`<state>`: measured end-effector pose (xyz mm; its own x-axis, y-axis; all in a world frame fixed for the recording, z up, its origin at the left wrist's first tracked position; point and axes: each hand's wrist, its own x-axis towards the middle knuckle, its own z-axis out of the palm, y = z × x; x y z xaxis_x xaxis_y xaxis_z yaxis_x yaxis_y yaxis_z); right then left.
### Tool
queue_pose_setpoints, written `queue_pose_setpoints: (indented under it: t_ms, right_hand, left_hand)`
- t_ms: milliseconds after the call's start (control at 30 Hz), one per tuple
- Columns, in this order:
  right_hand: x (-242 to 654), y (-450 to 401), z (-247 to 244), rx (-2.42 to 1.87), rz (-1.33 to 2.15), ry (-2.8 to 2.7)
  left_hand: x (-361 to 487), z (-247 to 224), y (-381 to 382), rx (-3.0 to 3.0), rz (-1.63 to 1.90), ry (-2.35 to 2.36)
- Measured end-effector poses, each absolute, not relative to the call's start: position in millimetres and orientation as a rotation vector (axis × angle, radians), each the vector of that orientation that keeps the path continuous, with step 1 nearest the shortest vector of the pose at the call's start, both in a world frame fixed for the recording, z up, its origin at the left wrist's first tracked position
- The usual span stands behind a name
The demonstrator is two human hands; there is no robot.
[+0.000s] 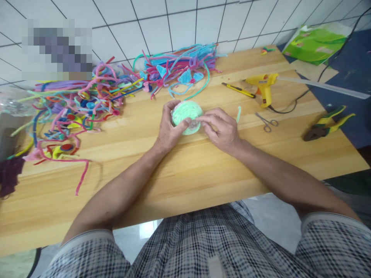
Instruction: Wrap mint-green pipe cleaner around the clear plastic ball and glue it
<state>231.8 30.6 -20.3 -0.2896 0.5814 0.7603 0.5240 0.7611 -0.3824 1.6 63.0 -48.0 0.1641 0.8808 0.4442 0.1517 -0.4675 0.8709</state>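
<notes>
A round, mint-green ball [187, 112] that looks wound from fuzzy pipe cleaner is held just above the wooden table [174, 185]. My left hand [171, 127] wraps its left side, with the thumb across the front. At the lower right of the ball, the fingertips of my right hand [222, 127] are pinched together against it; whatever lies between them is too small to make out. A short pale-green pipe cleaner piece [239, 114] lies just beyond my right hand. Small scissors [267, 122] rest to the right of that hand.
Tangled pipe cleaners [84, 104] cover the left side, and a bundle [182, 61] lies along the tiled wall. On the right are a yellow utility knife [239, 90], a glue gun [264, 87] with its cord, pliers [326, 124] near the table edge, and a green packet [317, 44].
</notes>
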Motion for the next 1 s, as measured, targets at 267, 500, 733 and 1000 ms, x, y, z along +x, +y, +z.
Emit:
queue_pose_setpoints:
  t_ms: [267, 500, 733, 1000]
  right_hand:
    - [232.9, 30.6, -20.4, -0.874, 0.098, -1.966]
    - [232.4, 30.7, -21.3, -0.826, 0.085, -1.944]
    - [232.9, 29.5, -19.6, -0.879, 0.095, -1.975]
    - [233.1, 31.9, -21.5, -0.800, 0.036, -1.928]
  left_hand:
    - [-4.6, -47.6, 65.1, 1.762, 1.283, 0.924]
    - [-7.0, -38.4, 62.6, 1.738, 1.239, 0.906]
    - [-8.9, -40.5, 66.9, 1.754, 1.218, 0.945]
    - [-9.7, -44.5, 69.9, 1.818, 1.209, 0.895]
